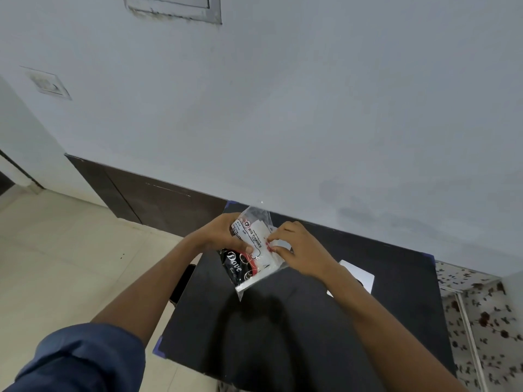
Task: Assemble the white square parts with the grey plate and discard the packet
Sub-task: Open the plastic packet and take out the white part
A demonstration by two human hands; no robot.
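A clear plastic packet (256, 251) with a white printed label and black "Dove" lettering is held above the far side of the black table (283, 335). My left hand (223, 233) grips its upper left part. At the packet's right edge my right hand (300, 250) pinches the plastic with its fingertips. White contents show through the plastic; their shape is unclear. A pale grey plate (358, 275) lies flat on the table to the right, partly hidden behind my right wrist.
The table stands against a pale wall (283, 108) with a dark skirting (147, 202). Beige floor tiles (56, 264) lie to the left. A floral cloth (481, 321) sits at the right. A dark object (184, 281) pokes out beside the table's left edge.
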